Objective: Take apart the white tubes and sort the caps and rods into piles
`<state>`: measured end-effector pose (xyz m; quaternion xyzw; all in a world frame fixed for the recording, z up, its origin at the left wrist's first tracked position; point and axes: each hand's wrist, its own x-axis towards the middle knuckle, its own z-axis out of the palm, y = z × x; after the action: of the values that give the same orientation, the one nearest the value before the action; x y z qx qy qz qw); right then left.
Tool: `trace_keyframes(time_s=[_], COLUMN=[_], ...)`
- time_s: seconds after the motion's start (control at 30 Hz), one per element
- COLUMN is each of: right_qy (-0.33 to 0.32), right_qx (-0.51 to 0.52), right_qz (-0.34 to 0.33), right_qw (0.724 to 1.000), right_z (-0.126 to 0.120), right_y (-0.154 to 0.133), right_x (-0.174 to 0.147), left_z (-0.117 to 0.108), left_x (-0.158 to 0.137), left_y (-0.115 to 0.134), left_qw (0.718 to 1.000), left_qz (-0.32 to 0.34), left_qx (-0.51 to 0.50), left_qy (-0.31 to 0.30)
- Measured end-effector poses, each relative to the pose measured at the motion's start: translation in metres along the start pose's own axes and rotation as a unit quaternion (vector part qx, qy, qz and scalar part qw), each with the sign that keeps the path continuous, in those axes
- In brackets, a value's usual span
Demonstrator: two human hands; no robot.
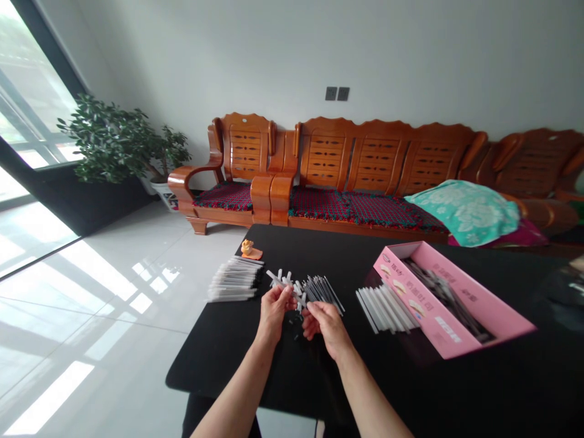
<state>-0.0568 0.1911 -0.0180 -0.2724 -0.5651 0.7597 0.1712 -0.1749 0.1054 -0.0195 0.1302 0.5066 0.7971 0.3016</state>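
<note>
My left hand is closed in a pinch above the dark table, beside a loose heap of small translucent white pieces. Facing it, my right hand is also pinched, its fingertips close to those of the left. What either hand holds is too small and blurred to name. Thin dark sticks with pale tips, like pen refills, lie fanned out just beyond my right hand. A few small black pieces rest on the table between my wrists.
White tubes with dark ends lie stacked at the left table edge, near a small orange figurine. More white tubes lie beside a pink box containing dark sticks. A wooden sofa stands behind the black table.
</note>
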Motion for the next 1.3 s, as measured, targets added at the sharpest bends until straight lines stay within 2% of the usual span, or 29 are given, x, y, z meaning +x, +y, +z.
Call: trace_keyframes(time_s=[0.33,0.5,0.67,1.0,1.17,1.3], right_qy=[0.040,0.007,-0.005,0.064,0.124,0.144], right_qx=[-0.028,-0.025,-0.015,-0.061,-0.153,-0.297], right_qz=[-0.032,0.001,-0.021,-0.038,-0.026,-0.076], right_qw=[0.998,1.000,1.000,0.995,0.980,0.941], right_z=[-0.002,0.000,-0.001,-0.016,-0.023,-0.025], right_y=[-0.001,-0.001,0.000,0.001,0.015,0.025], right_x=[0.001,0.000,0.000,0.001,0.005,0.010], left_z=[0.000,0.000,-0.001,-0.015,-0.019,-0.017], left_x=[0.000,0.001,0.001,0.013,0.013,0.012], left_y=[-0.003,-0.001,-0.001,0.005,0.007,0.006], left_qw=[1.000,1.000,1.000,0.994,0.991,0.991], left_qz=[0.001,0.002,-0.001,0.032,0.036,0.033], left_qx=[-0.001,-0.011,-0.005,-0.040,-0.053,-0.055], left_qy=[0.014,0.015,0.012,0.092,0.120,0.119])
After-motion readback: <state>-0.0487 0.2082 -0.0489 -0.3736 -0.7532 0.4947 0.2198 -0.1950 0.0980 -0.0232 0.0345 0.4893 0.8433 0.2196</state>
